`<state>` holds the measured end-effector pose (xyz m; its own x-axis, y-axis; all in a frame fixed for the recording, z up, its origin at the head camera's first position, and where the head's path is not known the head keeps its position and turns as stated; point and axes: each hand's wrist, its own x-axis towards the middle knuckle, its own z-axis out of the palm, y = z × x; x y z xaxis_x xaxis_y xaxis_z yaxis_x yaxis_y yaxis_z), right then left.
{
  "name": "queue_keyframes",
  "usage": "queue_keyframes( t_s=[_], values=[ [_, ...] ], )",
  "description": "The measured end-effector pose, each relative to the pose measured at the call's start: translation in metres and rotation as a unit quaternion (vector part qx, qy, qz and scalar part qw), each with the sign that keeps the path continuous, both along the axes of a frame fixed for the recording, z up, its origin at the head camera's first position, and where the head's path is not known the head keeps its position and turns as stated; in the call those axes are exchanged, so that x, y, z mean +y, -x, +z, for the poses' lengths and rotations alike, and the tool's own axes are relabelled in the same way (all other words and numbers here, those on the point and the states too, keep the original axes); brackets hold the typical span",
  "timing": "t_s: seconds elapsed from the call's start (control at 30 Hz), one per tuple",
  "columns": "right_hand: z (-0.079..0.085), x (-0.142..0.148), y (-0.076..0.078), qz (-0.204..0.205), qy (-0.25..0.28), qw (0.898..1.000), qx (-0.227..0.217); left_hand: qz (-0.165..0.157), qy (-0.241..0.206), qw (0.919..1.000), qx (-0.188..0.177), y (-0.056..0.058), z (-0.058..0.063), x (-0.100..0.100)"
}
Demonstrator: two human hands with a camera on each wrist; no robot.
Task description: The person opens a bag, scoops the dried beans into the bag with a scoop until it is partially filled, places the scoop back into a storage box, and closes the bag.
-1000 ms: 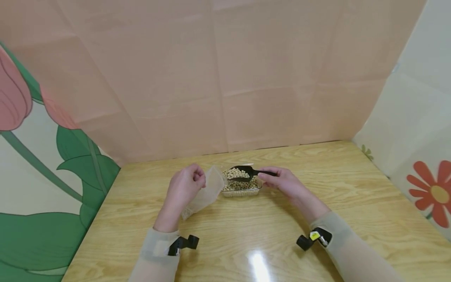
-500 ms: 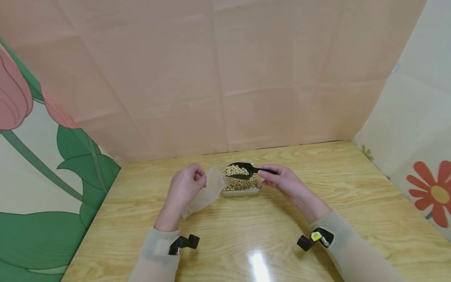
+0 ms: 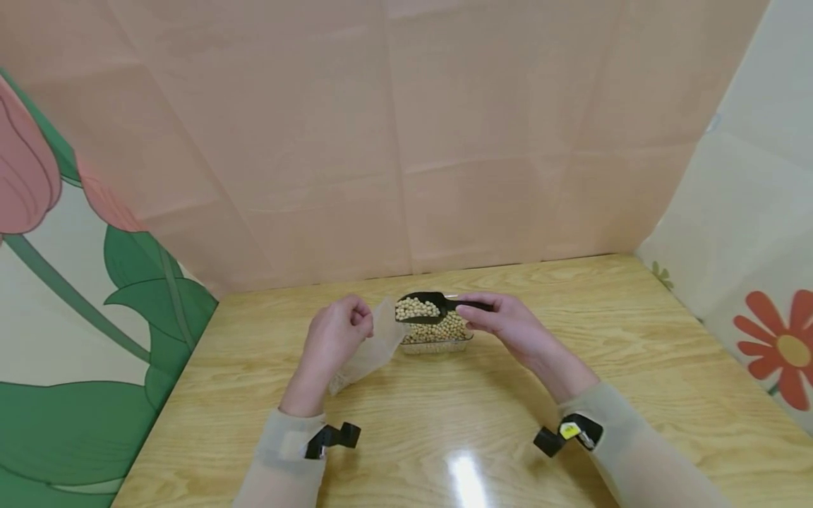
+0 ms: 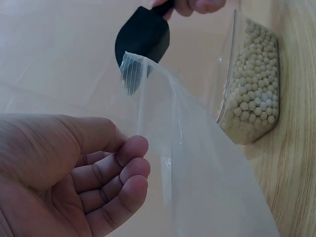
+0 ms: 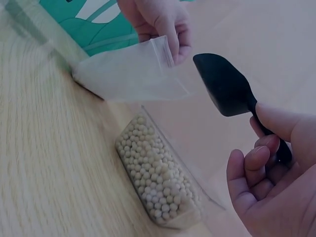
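My right hand [image 3: 511, 324] grips the handle of a black scoop [image 5: 224, 86], which carries a heap of pale round beans [image 3: 416, 307]. The scoop is held above a clear plastic box [image 3: 438, 346] full of the same beans, its tip at the mouth of a translucent zip bag [image 4: 207, 168]. Between thumb and fingertips my left hand [image 3: 333, 339] pinches the bag's top edge. The bag slants down to the table, left of the box. Whatever lies in the bag's lower end is too unclear to tell.
Box and bag stand on a wood-grain table [image 3: 406, 423]. Behind it hangs a pinkish sheet [image 3: 394, 141]. A tulip-patterned cloth [image 3: 159, 296] borders the left side, and a pale flowered cloth [image 3: 749, 212] the right. Each sleeve carries a black camera mount [image 3: 333, 437].
The right hand has raised the loaded scoop a little from over the box and moved it left, to the bag's opening. My left hand and the bag have stayed nearly still.
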<state>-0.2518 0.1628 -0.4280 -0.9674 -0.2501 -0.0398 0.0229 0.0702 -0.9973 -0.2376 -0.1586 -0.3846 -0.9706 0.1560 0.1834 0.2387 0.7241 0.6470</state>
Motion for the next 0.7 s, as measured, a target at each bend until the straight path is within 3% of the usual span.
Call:
queue_keyframes(
  t_s=[0.27, 0.7],
  values=[
    [0.005, -0.012, -0.002, 0.006, -0.019, 1.0, 0.009, 0.003, -0.002, 1.0, 0.0, 0.0, 0.001, 0.0],
    [0.014, -0.025, -0.004, -0.002, -0.095, 0.995, 0.014, 0.002, -0.004, 1.0, 0.006, 0.0, 0.002, -0.001]
  ],
)
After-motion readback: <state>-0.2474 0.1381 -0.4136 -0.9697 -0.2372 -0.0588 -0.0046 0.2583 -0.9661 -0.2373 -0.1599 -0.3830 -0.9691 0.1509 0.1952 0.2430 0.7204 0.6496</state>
